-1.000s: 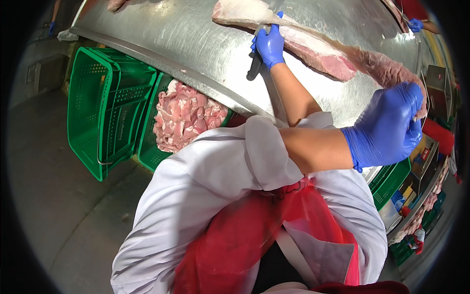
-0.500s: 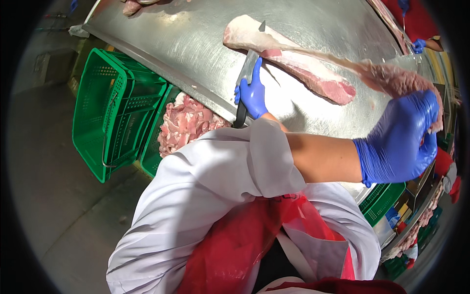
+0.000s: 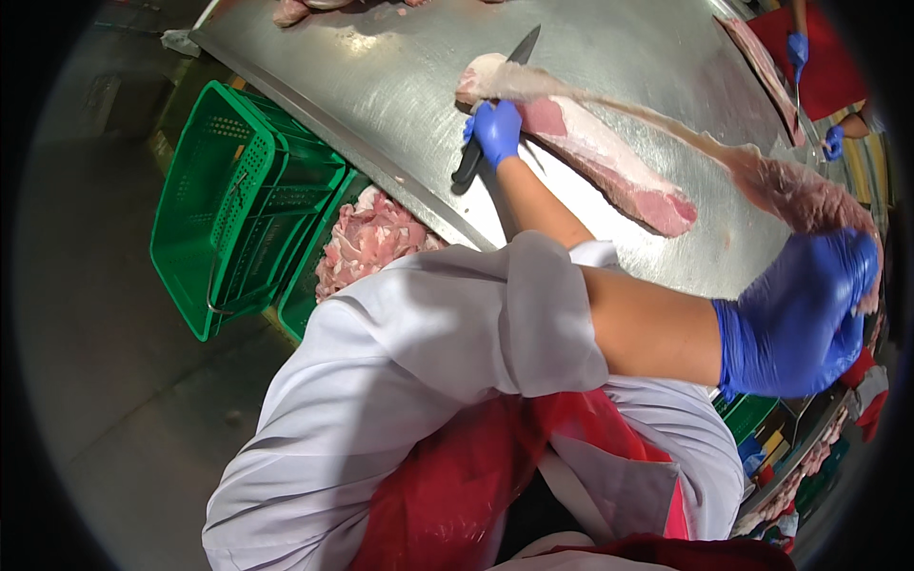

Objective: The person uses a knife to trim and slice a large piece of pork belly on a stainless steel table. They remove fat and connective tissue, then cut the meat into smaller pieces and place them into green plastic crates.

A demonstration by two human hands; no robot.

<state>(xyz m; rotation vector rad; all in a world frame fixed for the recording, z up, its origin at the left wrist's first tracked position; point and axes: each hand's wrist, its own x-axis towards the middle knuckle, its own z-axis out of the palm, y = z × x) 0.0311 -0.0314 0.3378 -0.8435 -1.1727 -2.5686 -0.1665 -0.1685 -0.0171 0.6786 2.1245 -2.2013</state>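
Note:
A long pork loin, pink with a pale fat layer, lies slantwise on the steel table. From its far left end a long pale strip of fat peels away to the right. My left arm crosses over my right, and my blue-gloved left hand is closed on the strip's wide right end. Beyond it, at the loin's far left end, my gloved right hand grips a knife by its black handle. The blade tip shows past the meat; the middle of the blade is hidden by meat and hand.
Left of the table edge, a green crate stands tilted beside another crate filled with meat trimmings. More meat lies at the far left. At far right, another person's gloved hand holds a tool near a meat piece.
My right hand has moved away from me to the loin's end, and more of the blade shows beyond the meat. My left hand sits slightly farther right and nearer, still holding the strip.

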